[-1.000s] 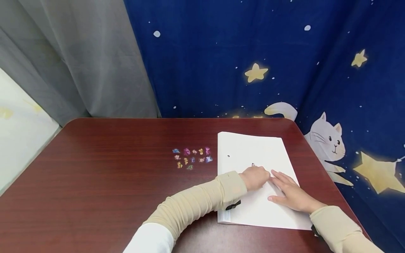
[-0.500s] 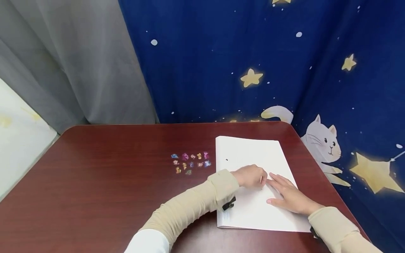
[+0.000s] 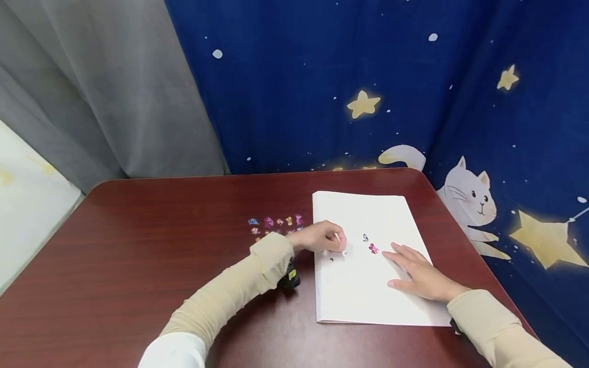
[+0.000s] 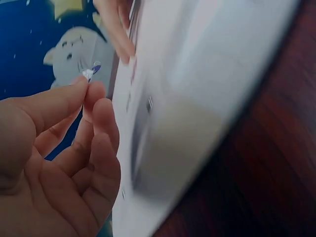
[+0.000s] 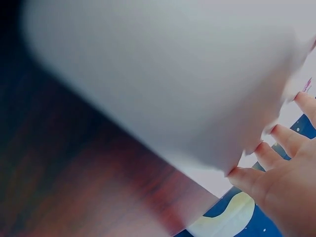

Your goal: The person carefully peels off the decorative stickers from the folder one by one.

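Observation:
My left hand (image 3: 322, 237) is over the left part of a white paper pad (image 3: 363, 296). Thumb and forefinger pinch a small sticker (image 4: 91, 72), whitish with a purple patch, seen at the fingertips in the left wrist view. On the paper are a pink sticker (image 3: 374, 248) and a small dark blue-and-white sticker (image 3: 365, 237) just above it. My right hand (image 3: 421, 276) rests on the right side of the pad with fingers stretched out, its fingertips near the pink sticker. A small dark spot (image 3: 332, 259) shows on the sheet below the left hand.
Several colourful stickers (image 3: 269, 222) lie in rows on the dark red table (image 3: 161, 255) left of the pad, partly covered by the left sleeve (image 3: 239, 276). A blue curtain (image 3: 294, 92) with stars hangs behind the table's far edge.
My left hand has moved left from beside the right hand, with a small sticker now showing at its fingertips. The pink sticker has come into view. The right hand keeps its place.

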The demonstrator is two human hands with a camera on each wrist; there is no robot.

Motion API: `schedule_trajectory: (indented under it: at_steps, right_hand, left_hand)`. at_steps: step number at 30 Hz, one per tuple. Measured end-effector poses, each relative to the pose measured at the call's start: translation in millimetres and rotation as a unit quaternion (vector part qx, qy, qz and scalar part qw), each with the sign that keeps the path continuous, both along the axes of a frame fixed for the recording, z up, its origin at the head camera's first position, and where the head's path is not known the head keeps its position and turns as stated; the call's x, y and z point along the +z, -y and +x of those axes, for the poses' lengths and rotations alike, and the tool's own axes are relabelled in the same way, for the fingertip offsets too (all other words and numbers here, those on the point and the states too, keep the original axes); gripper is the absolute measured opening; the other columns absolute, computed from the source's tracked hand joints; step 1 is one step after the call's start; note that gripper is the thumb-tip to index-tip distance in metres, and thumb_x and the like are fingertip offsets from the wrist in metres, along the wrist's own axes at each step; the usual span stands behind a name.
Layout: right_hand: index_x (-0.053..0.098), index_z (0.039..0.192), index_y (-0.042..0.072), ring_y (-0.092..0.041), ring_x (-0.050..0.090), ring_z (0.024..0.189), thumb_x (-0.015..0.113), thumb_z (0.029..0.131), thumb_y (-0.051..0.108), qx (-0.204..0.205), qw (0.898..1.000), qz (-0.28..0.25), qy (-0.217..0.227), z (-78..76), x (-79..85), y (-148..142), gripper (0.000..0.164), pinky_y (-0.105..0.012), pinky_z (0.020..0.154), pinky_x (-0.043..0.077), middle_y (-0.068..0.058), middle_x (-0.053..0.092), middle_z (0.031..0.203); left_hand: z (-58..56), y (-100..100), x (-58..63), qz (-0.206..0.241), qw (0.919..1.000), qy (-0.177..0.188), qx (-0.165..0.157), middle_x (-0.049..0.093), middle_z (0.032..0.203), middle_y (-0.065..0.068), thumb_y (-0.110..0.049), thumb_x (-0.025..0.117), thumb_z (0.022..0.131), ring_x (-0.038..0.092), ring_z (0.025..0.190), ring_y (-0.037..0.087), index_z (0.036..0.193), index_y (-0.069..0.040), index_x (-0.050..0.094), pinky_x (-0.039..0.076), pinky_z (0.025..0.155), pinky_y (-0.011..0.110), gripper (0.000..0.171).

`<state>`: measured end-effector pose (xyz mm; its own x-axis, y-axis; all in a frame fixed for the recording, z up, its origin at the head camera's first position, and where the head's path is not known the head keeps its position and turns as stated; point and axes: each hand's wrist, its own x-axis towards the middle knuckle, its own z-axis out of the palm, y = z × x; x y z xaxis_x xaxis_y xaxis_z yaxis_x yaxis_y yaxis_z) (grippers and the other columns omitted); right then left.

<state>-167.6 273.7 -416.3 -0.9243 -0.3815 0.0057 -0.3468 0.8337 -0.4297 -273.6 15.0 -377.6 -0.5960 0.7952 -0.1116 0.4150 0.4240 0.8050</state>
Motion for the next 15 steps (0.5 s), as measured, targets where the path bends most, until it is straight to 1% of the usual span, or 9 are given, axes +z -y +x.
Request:
schedule_trajectory:
  at_steps: [3, 4, 7, 10, 13, 15]
  right_hand:
    - [0.043, 0.129, 0.006, -0.04, 0.022, 0.123, 0.065, 0.077, 0.037, 0.003, 1.0, -0.003, -0.001, -0.4, -0.3, -0.3, 0.064, -0.058, 0.094, 0.022, -0.022, 0.029, 0.136]
    - [0.043, 0.129, 0.006, -0.04, 0.022, 0.123, 0.065, 0.077, 0.037, 0.004, 1.0, -0.004, -0.001, -0.4, -0.3, -0.3, 0.064, -0.058, 0.094, 0.021, -0.022, 0.029, 0.136]
    - [0.043, 0.129, 0.006, -0.04, 0.021, 0.124, 0.065, 0.077, 0.037, 0.005, 1.0, -0.005, 0.0, -0.5, 0.1, -0.8, 0.065, -0.058, 0.094, 0.021, -0.022, 0.029, 0.136]
    - [0.043, 0.129, 0.006, -0.04, 0.021, 0.124, 0.065, 0.077, 0.037, 0.005, 1.0, -0.003, -0.001, -0.6, 0.9, -1.2, 0.064, -0.058, 0.094, 0.021, -0.022, 0.029, 0.136]
    - [0.043, 0.129, 0.006, -0.041, 0.021, 0.124, 0.065, 0.077, 0.036, 0.004, 1.0, 0.0, -0.002, -0.6, 1.1, -2.1, 0.064, -0.058, 0.094, 0.021, -0.022, 0.029, 0.136]
    - [0.043, 0.129, 0.006, -0.041, 0.021, 0.124, 0.065, 0.077, 0.036, 0.004, 1.0, 0.0, -0.002, -0.4, 0.8, -2.9, 0.064, -0.058, 0.094, 0.021, -0.023, 0.029, 0.136]
  left_hand:
    - [-5.3, 16.8, -3.0, -0.002, 0.9996, -0.017, 0.022, 0.059, 0.069, 0.002, -0.005, 0.059, 0.083, 0.049, 0.061, 0.008, 0.08, -0.003, 0.06, 0.04, 0.054, 0.019, 0.004]
    - [-7.2, 22.4, -4.5, -0.002, 0.9994, -0.022, 0.027, 0.06, 0.069, 0.003, -0.006, 0.06, 0.083, 0.05, 0.061, 0.008, 0.08, -0.003, 0.061, 0.041, 0.055, 0.019, 0.004]
    - [-12.0, 39.3, -7.4, -0.007, 0.9988, -0.021, 0.043, 0.06, 0.07, 0.009, -0.006, 0.06, 0.083, 0.052, 0.06, 0.013, 0.08, -0.002, 0.061, 0.045, 0.057, 0.024, 0.005]
    - [-16.7, 54.9, -8.6, -0.021, 0.9978, -0.023, 0.059, 0.061, 0.071, 0.012, -0.006, 0.06, 0.083, 0.054, 0.06, 0.02, 0.081, -0.002, 0.062, 0.046, 0.054, 0.028, 0.005]
    - [-20.7, 68.4, -7.4, -0.038, 0.9957, -0.041, 0.074, 0.062, 0.071, 0.01, -0.007, 0.06, 0.083, 0.056, 0.061, 0.021, 0.081, -0.003, 0.064, 0.046, 0.053, 0.026, 0.006]
    - [-22.8, 76.0, -6.4, -0.053, 0.9937, -0.056, 0.081, 0.063, 0.071, 0.008, -0.007, 0.06, 0.083, 0.056, 0.06, 0.019, 0.081, -0.003, 0.065, 0.044, 0.052, 0.024, 0.007]
